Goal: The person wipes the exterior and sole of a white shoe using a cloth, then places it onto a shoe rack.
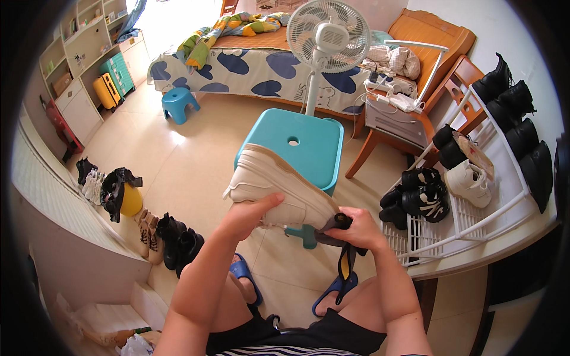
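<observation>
My left hand (251,216) grips a white sneaker (271,182) by its side near the laces, with the tan sole edge turned up. At the other end of the shoe, my right hand (358,227) pinches a dark grey cloth (327,236) against it. A black strap with a yellow inner side (345,267) hangs below that hand. Just beyond the shoe stands a teal plastic stool (294,133) with a hole in its seat.
A white shoe rack (472,231) with several shoes stands at the right. Behind the stool are a white standing fan (329,38) and a bed (267,75). Boots (171,240) and a yellow bin (131,200) stand on the floor at the left. Blue slippers (242,271) are on my feet.
</observation>
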`<state>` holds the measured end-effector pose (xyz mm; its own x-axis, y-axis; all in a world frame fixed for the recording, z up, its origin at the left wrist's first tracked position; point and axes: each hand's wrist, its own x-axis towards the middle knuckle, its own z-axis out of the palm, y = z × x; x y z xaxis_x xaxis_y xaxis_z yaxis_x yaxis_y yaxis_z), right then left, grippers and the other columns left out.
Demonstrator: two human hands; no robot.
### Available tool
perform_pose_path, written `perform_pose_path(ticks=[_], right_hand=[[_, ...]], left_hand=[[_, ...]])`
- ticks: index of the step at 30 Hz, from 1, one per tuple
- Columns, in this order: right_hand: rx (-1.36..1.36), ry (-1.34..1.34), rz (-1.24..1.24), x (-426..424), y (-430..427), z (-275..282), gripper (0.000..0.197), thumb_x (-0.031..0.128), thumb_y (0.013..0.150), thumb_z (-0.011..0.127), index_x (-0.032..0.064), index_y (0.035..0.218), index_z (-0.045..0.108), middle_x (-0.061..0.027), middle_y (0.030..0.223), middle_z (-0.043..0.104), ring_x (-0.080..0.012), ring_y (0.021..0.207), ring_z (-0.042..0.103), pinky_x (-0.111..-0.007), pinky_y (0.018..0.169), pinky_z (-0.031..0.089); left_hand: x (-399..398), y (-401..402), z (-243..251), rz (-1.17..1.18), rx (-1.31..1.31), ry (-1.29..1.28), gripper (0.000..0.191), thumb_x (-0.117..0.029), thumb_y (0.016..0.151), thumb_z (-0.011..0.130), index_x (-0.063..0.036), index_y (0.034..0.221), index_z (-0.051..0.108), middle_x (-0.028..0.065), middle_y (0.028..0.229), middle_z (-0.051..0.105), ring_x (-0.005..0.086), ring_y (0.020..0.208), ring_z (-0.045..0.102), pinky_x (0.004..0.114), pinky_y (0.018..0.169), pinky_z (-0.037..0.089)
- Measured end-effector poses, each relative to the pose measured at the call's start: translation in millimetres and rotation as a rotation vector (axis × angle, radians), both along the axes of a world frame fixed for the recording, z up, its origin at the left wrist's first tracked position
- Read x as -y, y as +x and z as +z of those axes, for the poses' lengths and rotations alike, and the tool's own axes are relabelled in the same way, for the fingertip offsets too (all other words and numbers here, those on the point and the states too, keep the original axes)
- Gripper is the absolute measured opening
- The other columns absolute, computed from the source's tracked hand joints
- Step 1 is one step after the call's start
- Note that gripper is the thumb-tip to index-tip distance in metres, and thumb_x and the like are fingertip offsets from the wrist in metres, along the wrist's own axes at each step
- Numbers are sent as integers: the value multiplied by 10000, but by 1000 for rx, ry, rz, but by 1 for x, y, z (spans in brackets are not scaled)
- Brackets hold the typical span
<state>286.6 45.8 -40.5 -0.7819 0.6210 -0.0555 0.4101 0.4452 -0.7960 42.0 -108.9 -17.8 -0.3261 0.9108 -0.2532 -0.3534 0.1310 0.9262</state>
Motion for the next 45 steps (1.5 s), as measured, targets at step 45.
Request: perform_pose_path(ticks=[45], right_hand=[[-460, 856, -63, 24, -63, 47, 429, -14, 629, 685, 132, 1032, 702, -47, 905, 602, -278, 901, 601, -402, 754, 450]], left_hand=[[-27, 42, -33, 135, -667, 260, 307, -143, 1005, 582, 15, 1267, 610, 94, 1213, 652, 166, 1063, 627, 308, 905, 526]])
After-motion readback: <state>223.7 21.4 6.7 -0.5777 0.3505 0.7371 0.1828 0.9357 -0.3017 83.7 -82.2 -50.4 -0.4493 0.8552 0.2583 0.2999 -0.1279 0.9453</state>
